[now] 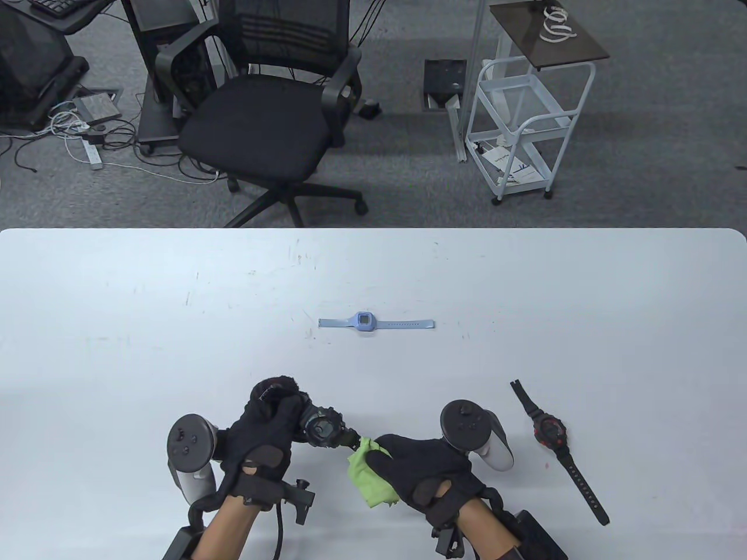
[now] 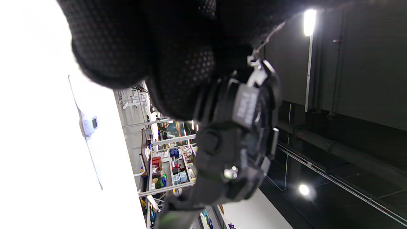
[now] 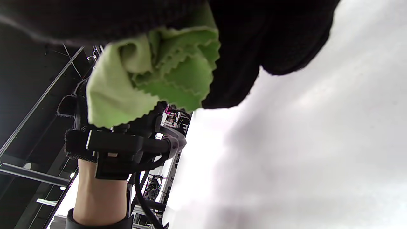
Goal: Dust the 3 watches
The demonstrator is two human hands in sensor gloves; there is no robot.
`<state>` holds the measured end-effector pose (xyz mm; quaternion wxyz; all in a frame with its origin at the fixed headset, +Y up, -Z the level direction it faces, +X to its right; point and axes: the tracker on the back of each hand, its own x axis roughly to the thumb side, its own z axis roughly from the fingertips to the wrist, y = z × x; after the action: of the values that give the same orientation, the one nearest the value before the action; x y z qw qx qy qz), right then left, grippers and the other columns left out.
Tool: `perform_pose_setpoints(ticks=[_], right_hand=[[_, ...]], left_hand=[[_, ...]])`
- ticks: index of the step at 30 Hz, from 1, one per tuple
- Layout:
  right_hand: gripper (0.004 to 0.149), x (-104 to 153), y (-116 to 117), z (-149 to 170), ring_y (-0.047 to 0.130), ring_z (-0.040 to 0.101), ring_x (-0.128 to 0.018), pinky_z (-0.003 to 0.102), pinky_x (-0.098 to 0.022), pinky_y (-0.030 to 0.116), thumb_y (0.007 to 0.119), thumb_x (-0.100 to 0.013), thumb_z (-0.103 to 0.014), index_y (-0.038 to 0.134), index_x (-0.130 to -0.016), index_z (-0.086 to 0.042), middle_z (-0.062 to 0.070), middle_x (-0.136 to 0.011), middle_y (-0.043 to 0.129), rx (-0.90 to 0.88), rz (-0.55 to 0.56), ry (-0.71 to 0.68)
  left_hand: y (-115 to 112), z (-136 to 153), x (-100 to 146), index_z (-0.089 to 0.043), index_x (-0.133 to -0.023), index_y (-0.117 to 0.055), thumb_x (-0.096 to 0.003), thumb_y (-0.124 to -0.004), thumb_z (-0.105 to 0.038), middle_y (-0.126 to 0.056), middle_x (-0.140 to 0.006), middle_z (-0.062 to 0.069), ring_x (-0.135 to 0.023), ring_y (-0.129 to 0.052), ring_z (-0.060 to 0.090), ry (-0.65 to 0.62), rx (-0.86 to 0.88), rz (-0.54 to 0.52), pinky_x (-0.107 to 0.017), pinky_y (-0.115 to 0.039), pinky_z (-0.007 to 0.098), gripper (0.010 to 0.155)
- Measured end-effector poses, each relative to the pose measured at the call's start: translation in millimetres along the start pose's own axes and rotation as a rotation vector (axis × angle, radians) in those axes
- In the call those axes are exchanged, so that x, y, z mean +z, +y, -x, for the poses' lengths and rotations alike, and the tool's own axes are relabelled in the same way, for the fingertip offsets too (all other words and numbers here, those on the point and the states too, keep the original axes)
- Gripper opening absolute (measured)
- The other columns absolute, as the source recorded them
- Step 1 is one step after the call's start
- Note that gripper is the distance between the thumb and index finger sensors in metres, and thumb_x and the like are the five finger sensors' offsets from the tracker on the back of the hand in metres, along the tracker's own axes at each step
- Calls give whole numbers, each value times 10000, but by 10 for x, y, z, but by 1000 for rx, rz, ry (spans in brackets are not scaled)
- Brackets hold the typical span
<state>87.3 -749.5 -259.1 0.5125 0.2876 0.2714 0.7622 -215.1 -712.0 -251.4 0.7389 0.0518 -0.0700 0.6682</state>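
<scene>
The left hand point(image 1: 262, 434) has its fingers curled around a dark watch point(image 1: 323, 430), holding it above the near tabletop point(image 1: 117, 326). The right hand point(image 1: 426, 466) pinches a green cloth point(image 1: 366, 479) against the end of that watch's strap. A blue watch point(image 1: 365, 322) lies flat at centre. A black-and-red watch point(image 1: 551, 434) lies flat at right.

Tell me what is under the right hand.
A green cloth bunched in the right hand, its tip on the strap of the black watch held by the left hand. The cloth's middle is covered.
</scene>
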Motion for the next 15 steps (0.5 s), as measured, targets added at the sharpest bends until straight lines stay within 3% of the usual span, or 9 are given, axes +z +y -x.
perform_pose_setpoints(ticks=[7,15], right_hand=[[495,-16,32,8,968,184,-696,533,-619,739,690,-685,-466,681,-1033,-114,6,-804,908,-32,-49,-16],[486,10,0,-12,1020,147,-600,506,-571,784,687,-683,-519,782,-941,-118,-24,-700,967,18,5,3]], left_hand=[[9,-4,-1,-161,-920,-726,-500,-769,-316,-925,-757,64,-405,-1106,202,0,0,-4,-360,-947,425,449],[12,-6,0,-160,-919,-727,-499,-770,-316,-925,-756,65,-404,-1106,201,2,3,-7,-359,-948,425,450]])
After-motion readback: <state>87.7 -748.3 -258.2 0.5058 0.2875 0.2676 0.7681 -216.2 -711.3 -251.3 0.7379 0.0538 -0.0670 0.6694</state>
